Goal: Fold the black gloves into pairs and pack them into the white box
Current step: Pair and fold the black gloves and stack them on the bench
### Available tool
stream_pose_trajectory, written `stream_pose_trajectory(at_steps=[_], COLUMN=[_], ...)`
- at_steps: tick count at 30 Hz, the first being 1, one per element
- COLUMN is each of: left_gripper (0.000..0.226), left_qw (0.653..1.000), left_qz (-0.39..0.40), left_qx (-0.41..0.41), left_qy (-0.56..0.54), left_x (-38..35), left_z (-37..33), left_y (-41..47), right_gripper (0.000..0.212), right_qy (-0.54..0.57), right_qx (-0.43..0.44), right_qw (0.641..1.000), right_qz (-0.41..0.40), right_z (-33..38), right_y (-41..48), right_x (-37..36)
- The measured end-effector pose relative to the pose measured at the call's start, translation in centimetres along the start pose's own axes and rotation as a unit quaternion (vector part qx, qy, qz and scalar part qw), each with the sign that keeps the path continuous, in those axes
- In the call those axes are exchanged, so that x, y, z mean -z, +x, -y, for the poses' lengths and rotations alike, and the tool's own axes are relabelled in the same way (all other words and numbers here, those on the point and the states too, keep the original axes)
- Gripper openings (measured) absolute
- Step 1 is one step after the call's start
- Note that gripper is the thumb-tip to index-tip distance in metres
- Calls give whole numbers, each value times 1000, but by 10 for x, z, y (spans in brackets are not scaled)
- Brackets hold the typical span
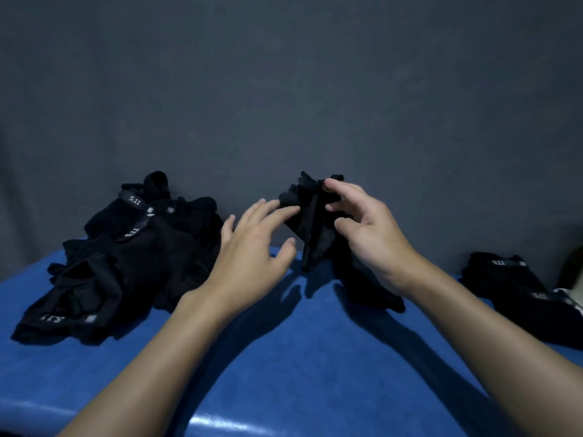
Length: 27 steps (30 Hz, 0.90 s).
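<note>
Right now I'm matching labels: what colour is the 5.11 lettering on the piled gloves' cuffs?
Pale grey lettering on black cuffs of the glove pile, head view.

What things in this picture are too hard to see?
Head view, white sliver at the right edge: cut off, maybe the box.
Head view, glove pile: black on black, number unclear.
Head view, held glove: right hand hides its near side.
</note>
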<state>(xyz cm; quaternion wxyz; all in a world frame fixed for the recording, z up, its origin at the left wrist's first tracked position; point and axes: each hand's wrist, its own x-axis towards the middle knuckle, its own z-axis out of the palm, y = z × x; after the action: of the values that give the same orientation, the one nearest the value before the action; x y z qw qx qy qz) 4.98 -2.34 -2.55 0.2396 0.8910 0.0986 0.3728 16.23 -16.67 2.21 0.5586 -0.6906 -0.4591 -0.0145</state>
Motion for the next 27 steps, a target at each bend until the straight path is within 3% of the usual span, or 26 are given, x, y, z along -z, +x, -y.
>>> stream_pose_trajectory(at_steps=[7, 12, 17, 21, 24, 27], left_gripper=[38, 33, 32, 33, 32, 43], left_qw=[982, 957, 927, 900, 918, 971], left_qz=[-4, 13, 27, 47, 32, 0], left_qx=[-24, 1, 19, 9, -8, -7], left_qy=[-189, -290, -374, -434, -396, -237], left_x=[-19, -27, -34, -36, -37, -41], left_z=[-26, -44, -58, -63, -60, -46], left_y=[1, -1, -5, -5, -6, -5], right_gripper=[59, 52, 66, 47, 32, 24], right_qy=[-4, 63, 115, 139, 115, 129], right_qx=[-15, -49, -88, -76, -68, -81], right_qw=[1000, 997, 989, 987, 991, 988], right_qz=[-2, 8, 42, 30, -9, -21], right_z=[-10, -25, -31, -30, -31, -33], right_y=[-35, -53, -59, -59, -60, -61], right_x=[33, 39, 36, 34, 38, 43])
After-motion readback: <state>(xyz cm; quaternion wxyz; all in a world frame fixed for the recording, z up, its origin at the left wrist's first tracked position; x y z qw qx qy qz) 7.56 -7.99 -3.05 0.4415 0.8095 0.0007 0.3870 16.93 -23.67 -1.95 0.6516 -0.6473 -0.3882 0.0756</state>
